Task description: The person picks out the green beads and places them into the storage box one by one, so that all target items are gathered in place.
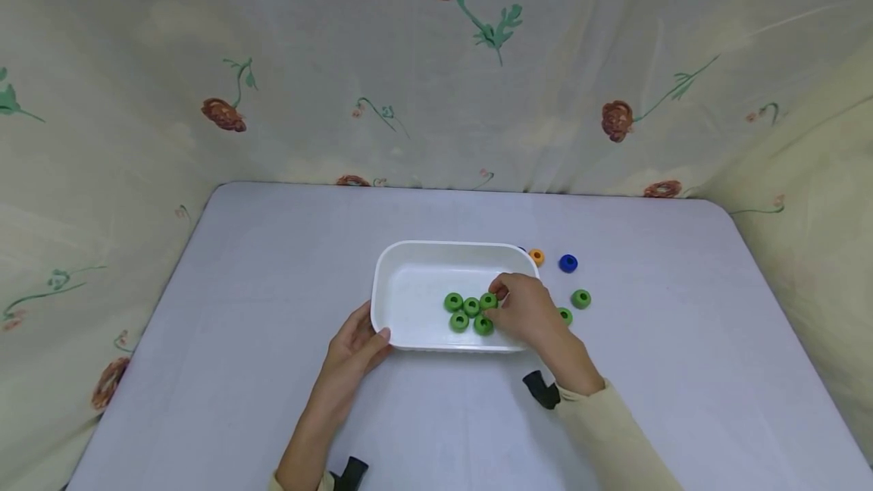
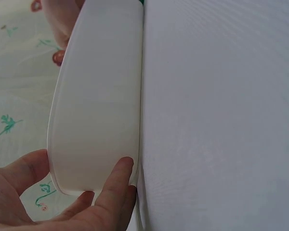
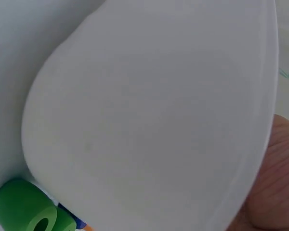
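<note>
A white tray (image 1: 416, 309) stands on the table, with several green ring-shaped beads (image 1: 459, 321) in its right half. My left hand (image 1: 355, 343) grips the tray's near left corner, thumb at the rim; the left wrist view shows the fingers (image 2: 116, 185) against the outer wall. Over the tray's right end, my right hand (image 1: 528, 309) has its thumb and forefinger on either side of a green bead (image 1: 488, 301), pinching it. In the right wrist view the tray wall (image 3: 149, 120) hides the fingertips.
Right of the tray lie a green bead (image 1: 581, 298), another green bead (image 1: 564, 316) partly behind my wrist, a blue bead (image 1: 568, 264) and an orange bead (image 1: 536, 257). A dark sliver of another bead shows behind the rim. Floral cloth (image 1: 307, 97) hangs behind the table.
</note>
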### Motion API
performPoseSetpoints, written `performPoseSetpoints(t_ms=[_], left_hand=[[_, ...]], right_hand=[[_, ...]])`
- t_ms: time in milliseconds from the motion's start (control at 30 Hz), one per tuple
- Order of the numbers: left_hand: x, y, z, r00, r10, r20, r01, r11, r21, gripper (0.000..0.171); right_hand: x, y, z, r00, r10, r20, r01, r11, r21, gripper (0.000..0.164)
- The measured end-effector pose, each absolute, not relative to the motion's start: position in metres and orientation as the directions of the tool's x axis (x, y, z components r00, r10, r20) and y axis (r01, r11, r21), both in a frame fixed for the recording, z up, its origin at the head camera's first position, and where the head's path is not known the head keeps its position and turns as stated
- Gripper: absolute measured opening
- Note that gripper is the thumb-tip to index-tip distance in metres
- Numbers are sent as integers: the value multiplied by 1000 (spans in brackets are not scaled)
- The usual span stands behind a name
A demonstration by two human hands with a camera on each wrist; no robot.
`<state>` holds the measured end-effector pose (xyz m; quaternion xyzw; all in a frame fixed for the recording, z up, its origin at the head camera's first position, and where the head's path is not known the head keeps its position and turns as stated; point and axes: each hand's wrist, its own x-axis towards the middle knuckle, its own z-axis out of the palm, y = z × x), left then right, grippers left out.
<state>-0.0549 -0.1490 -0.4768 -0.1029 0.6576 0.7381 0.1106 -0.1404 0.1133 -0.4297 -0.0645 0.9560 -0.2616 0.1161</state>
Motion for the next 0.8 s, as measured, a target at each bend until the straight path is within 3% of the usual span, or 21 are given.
performPoseSetpoints(t_ms=[800], left_hand=[[-54, -150, -478, -958, 38, -286, -288, -112, 951, 60]], right_hand=[[-149, 105, -437, -933, -189, -306, 3, 847, -532, 35]])
